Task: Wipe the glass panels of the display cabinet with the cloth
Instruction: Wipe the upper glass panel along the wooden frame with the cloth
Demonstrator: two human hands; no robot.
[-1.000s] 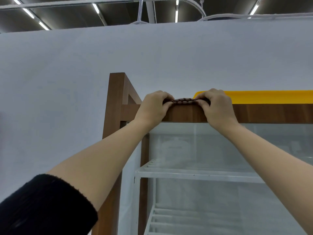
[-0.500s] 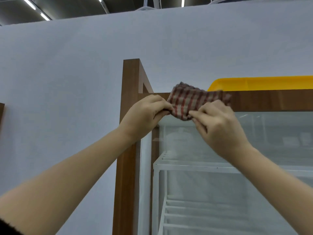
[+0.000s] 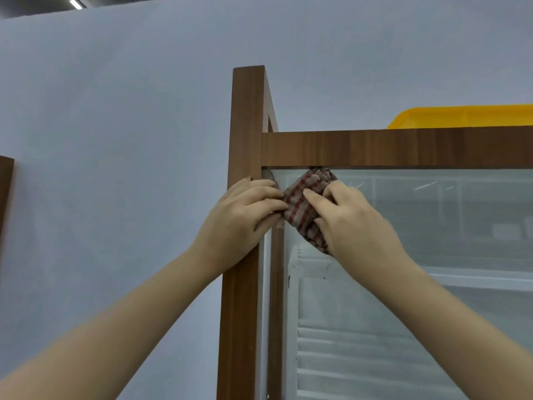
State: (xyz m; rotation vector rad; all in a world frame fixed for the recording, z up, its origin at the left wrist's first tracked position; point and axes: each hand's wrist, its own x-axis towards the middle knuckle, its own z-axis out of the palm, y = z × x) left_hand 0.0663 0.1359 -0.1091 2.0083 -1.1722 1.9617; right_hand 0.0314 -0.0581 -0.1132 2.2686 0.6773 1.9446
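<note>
Your two bare forearms reach up from the bottom edge toward the top left corner of the display cabinet. Your left hand lies across the cabinet's brown wooden corner post, fingers fairly straight, with their tips pressing the left edge of the cloth; whether the thumb pinches the cloth from underneath cannot be made out, since the fingers hide it. Your right hand sits just to the right of the post, fingers bent over the cloth's right side and holding it against the glass.

The cloth, a bunched check of red and grey-brown, is pressed flat on the front glass panel in its upper left corner, its top touching the underside of the cabinet's wooden top rail and its left edge close to the post.

Behind the glass, inside the cabinet, white wire shelves show dimly, along with pale reflections higher up. On the cabinet's top, toward the right, rests a yellow tray. Beyond the cabinet stands a plain grey-white wall, and a strip of ceiling light shows above it at upper left.
</note>
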